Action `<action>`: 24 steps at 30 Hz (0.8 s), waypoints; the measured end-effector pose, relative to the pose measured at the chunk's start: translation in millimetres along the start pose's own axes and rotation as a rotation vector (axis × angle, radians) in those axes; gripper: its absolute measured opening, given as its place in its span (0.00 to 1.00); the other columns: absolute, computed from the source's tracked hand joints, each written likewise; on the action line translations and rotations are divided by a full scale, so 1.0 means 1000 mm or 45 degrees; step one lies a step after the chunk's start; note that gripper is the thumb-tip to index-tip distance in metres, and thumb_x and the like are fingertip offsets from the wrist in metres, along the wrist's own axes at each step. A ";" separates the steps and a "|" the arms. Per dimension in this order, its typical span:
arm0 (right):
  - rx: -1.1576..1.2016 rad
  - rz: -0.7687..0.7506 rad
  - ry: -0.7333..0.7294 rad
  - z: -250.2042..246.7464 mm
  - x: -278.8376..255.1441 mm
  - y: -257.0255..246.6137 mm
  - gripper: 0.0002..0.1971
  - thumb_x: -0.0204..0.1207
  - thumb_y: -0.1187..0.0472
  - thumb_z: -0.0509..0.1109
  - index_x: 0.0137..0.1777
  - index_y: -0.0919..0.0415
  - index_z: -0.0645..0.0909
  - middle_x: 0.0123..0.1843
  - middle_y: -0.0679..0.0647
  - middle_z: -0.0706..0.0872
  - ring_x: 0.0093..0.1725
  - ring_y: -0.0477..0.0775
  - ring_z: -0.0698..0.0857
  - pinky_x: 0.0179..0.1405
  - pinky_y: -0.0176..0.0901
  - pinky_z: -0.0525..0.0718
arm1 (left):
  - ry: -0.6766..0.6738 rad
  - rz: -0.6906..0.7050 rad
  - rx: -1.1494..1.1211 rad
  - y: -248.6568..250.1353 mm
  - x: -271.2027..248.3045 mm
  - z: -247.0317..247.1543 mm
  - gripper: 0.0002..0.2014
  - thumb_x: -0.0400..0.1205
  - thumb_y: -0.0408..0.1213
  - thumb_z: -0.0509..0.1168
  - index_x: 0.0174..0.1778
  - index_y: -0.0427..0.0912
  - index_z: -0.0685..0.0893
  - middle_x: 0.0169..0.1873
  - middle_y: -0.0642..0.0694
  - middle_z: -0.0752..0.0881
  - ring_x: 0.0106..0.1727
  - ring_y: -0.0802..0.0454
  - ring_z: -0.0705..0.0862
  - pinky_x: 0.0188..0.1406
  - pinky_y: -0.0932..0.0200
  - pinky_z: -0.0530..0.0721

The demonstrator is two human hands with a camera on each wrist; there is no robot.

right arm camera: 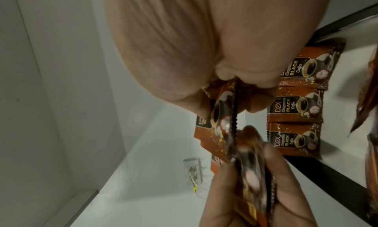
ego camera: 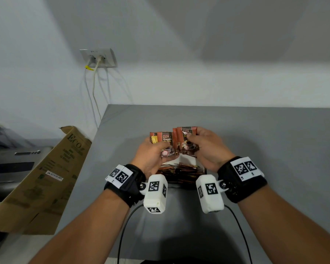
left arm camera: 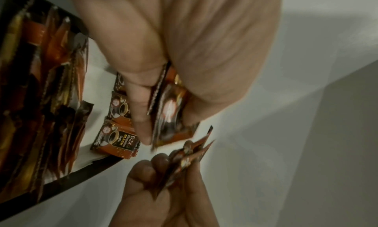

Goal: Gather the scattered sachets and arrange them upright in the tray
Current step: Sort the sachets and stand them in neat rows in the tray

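- Our left hand [ego camera: 151,156] pinches a small bundle of coffee sachets [ego camera: 165,142] between thumb and curled fingers, and our right hand [ego camera: 206,147] clamps a second bundle [ego camera: 187,138] the same way. Both bundles are lifted clear of the grey table [ego camera: 265,140].
- The tray [ego camera: 204,170] sits directly below and between our wrists, at about 6 o'clock from the two bundles in the head view. Its white floor shows at the far end, and a row of sachets already stands on edge [ego camera: 177,169] nearer us.
- The right wrist view shows three more sachets lying flat, face up, in a column [right arm camera: 298,104] on the tray floor, at about 3 o'clock from our right fingers [right arm camera: 255,78].
- The step in hand looks like squaring up and merging the two bundles before they go in. To do it well, we should tap the bottom edges level, keep the printed faces turned the same way, and hold the pinch low on the packs so that they do not fan out.
- We would then lower the merged stack on edge into the open white gap, pressed against the standing row for support.
- The foil looks slick, so a loose pinch could let the inner sachets slide out.
- The flat sachets in the tray still need standing up, by our reading.
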State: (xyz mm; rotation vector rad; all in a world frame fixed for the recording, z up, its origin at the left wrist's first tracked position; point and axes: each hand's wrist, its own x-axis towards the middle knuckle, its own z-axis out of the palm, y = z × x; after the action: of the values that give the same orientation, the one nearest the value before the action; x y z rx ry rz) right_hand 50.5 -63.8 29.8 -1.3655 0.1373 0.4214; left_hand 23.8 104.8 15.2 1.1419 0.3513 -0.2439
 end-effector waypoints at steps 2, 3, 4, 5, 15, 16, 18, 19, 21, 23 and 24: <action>-0.083 0.021 -0.044 0.002 -0.001 0.004 0.10 0.85 0.68 0.63 0.53 0.60 0.86 0.46 0.60 0.88 0.43 0.58 0.82 0.46 0.50 0.78 | -0.019 0.049 0.091 -0.002 -0.002 0.003 0.15 0.81 0.19 0.65 0.64 0.27 0.80 0.49 0.32 0.89 0.44 0.40 0.90 0.43 0.47 0.91; -0.103 0.037 -0.056 0.004 -0.002 0.006 0.10 0.85 0.68 0.63 0.52 0.60 0.87 0.45 0.60 0.88 0.42 0.58 0.81 0.43 0.48 0.76 | -0.022 0.061 0.120 -0.003 -0.002 0.003 0.16 0.80 0.19 0.67 0.65 0.28 0.80 0.49 0.33 0.89 0.44 0.40 0.91 0.43 0.48 0.91; -0.101 0.047 -0.058 0.006 -0.003 0.008 0.10 0.85 0.68 0.63 0.52 0.60 0.87 0.46 0.61 0.88 0.42 0.59 0.80 0.43 0.49 0.76 | -0.022 0.063 0.142 -0.005 0.000 0.003 0.17 0.79 0.19 0.68 0.65 0.28 0.80 0.48 0.33 0.89 0.44 0.40 0.90 0.43 0.48 0.91; -0.089 0.046 -0.052 0.008 -0.003 0.009 0.11 0.85 0.69 0.63 0.51 0.61 0.87 0.46 0.62 0.88 0.43 0.59 0.81 0.44 0.50 0.76 | -0.021 0.063 0.157 -0.006 0.000 0.002 0.16 0.79 0.19 0.68 0.64 0.28 0.80 0.47 0.33 0.89 0.45 0.39 0.90 0.44 0.48 0.90; 0.117 0.029 -0.070 -0.002 -0.010 0.003 0.10 0.86 0.69 0.62 0.55 0.63 0.86 0.44 0.58 0.91 0.40 0.54 0.87 0.43 0.46 0.83 | 0.010 0.072 0.098 -0.004 -0.002 -0.004 0.13 0.82 0.20 0.65 0.61 0.35 0.82 0.47 0.39 0.89 0.46 0.43 0.88 0.43 0.49 0.89; 0.125 0.042 -0.105 0.001 -0.012 0.005 0.10 0.85 0.70 0.63 0.53 0.63 0.86 0.44 0.59 0.91 0.41 0.56 0.87 0.46 0.48 0.84 | -0.005 0.086 0.135 -0.005 -0.003 -0.002 0.15 0.81 0.19 0.66 0.62 0.34 0.81 0.46 0.39 0.89 0.45 0.44 0.89 0.43 0.50 0.89; 0.124 0.030 -0.123 0.007 -0.014 0.008 0.10 0.85 0.70 0.63 0.51 0.63 0.87 0.45 0.60 0.91 0.43 0.57 0.87 0.50 0.53 0.83 | -0.022 0.107 0.177 -0.008 -0.002 -0.001 0.14 0.80 0.19 0.67 0.60 0.34 0.82 0.42 0.41 0.90 0.43 0.46 0.90 0.43 0.50 0.89; 0.119 -0.013 -0.097 0.008 -0.014 0.008 0.11 0.85 0.70 0.63 0.52 0.62 0.87 0.46 0.58 0.91 0.43 0.56 0.87 0.49 0.50 0.84 | -0.012 0.109 0.184 -0.008 -0.001 -0.001 0.11 0.81 0.22 0.68 0.57 0.36 0.83 0.40 0.44 0.90 0.42 0.47 0.89 0.42 0.51 0.88; -0.109 -0.208 0.009 0.007 -0.015 0.007 0.10 0.86 0.69 0.64 0.55 0.59 0.87 0.48 0.55 0.92 0.45 0.51 0.88 0.47 0.40 0.85 | 0.033 0.032 0.104 -0.006 -0.001 -0.003 0.07 0.83 0.36 0.70 0.54 0.40 0.84 0.35 0.47 0.89 0.41 0.49 0.87 0.42 0.53 0.86; -0.706 -0.515 0.120 0.003 -0.017 0.005 0.09 0.84 0.65 0.67 0.57 0.54 0.87 0.50 0.49 0.89 0.47 0.40 0.86 0.48 0.24 0.78 | 0.088 -0.068 -0.034 -0.002 0.001 -0.007 0.12 0.83 0.46 0.70 0.53 0.40 0.84 0.35 0.44 0.86 0.38 0.49 0.84 0.41 0.54 0.85; -0.956 -0.640 0.071 0.001 -0.018 0.006 0.09 0.83 0.63 0.69 0.58 0.52 0.88 0.50 0.47 0.86 0.49 0.36 0.82 0.48 0.19 0.73 | 0.089 -0.055 -0.058 -0.001 0.002 -0.007 0.11 0.82 0.45 0.70 0.50 0.40 0.85 0.34 0.43 0.86 0.36 0.49 0.83 0.38 0.56 0.84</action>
State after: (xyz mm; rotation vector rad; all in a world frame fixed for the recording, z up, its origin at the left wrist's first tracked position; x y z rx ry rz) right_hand 31.7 -65.5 30.6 -2.0750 -0.3518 -0.0084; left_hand 24.5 110.7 10.6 1.1006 0.4419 -0.2331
